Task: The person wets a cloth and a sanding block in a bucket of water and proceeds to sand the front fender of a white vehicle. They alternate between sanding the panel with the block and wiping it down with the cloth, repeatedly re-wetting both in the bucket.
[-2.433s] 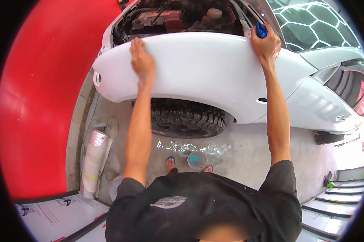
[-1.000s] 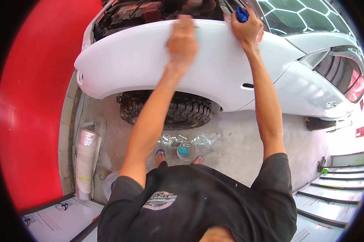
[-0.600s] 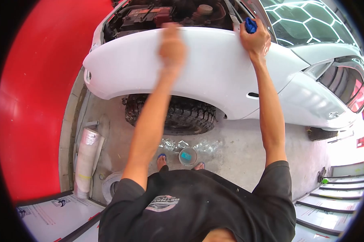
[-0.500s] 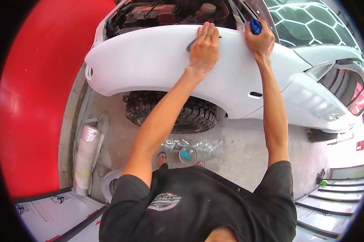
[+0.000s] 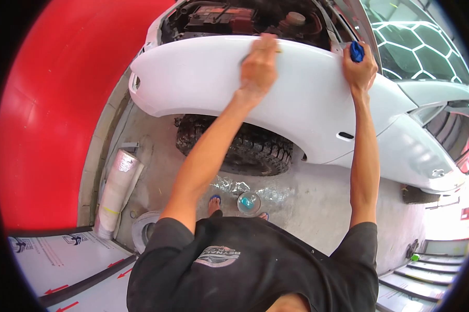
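My left hand (image 5: 259,67), smeared by motion, lies over the upper edge of the white car fender (image 5: 203,78). Under its fingers a small bit of a grey sheet, perhaps sandpaper (image 5: 244,59), peeks out, mostly hidden by the hand. My right hand (image 5: 360,66) is closed around a crumpled blue cloth (image 5: 356,52). It rests on the fender's rear upper corner, near the windscreen.
Beyond the fender lies the open engine bay (image 5: 234,21). Below are a knobbly tyre (image 5: 260,153) and a clear bowl (image 5: 249,203) holding a turquoise item, beside my feet. A wrapped roll (image 5: 115,192) stands left, near a red wall (image 5: 52,114).
My left hand has slid along the fender toward its front end and is now blurred. My right hand stays at the rear corner with the blue cloth. The whole view has shifted.
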Demonstrator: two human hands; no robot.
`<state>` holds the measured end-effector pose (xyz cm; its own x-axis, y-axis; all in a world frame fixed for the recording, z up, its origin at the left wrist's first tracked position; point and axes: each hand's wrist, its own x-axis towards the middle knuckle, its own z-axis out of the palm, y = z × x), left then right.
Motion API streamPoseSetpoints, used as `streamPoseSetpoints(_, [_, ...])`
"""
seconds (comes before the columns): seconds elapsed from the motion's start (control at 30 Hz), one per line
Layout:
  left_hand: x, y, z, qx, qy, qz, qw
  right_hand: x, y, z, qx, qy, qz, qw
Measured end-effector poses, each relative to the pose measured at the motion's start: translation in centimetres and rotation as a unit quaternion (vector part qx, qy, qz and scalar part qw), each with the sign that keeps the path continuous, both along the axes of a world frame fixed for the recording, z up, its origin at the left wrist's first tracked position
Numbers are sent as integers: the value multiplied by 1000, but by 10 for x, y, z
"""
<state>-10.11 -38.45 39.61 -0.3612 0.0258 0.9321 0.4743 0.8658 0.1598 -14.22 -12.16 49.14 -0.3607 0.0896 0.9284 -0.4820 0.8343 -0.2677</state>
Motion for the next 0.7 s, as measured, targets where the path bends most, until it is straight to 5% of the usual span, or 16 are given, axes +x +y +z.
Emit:
streamPoseSetpoints(0.07, [-7, -82, -20, -7, 31, 109, 994, 2, 0, -1, -17, -5, 6, 1000])
streamPoseSetpoints(0.13, [1, -168, -29, 186, -84, 163, 965, 0, -5, 3, -24, -13, -38, 999])
streamPoseSetpoints(0.23, [12, -172, -6, 298, -228, 212, 902, 1, -10, 2, -12, -12, -48, 999])
streamPoseSetpoints(0.27, [-1, -144, -14, 296, -159, 149, 930, 3, -9, 0, -12, -20, -43, 999])
streamPoseSetpoints(0.33, [-10, -56, -27, 45, 3, 133, 990, 3, -6, 2, -11, -29, -33, 999])
streamPoseSetpoints(0.4, [6, -15, -18, 4, 11, 15, 1000, -1, 1, 0, 2, -17, -6, 1000])
streamPoseSetpoints(0.5, [-8, -113, -34, 40, 21, 104, 994, -3, 0, -1, -5, -21, -10, 1000])
streamPoseSetpoints(0.6, [16, -215, -12, 234, -175, 215, 932, 0, -13, 1, 4, -16, -72, 997])
streamPoseSetpoints(0.7, [-8, -172, -17, 287, -105, 209, 929, -1, -10, 0, 7, -19, -58, 998])
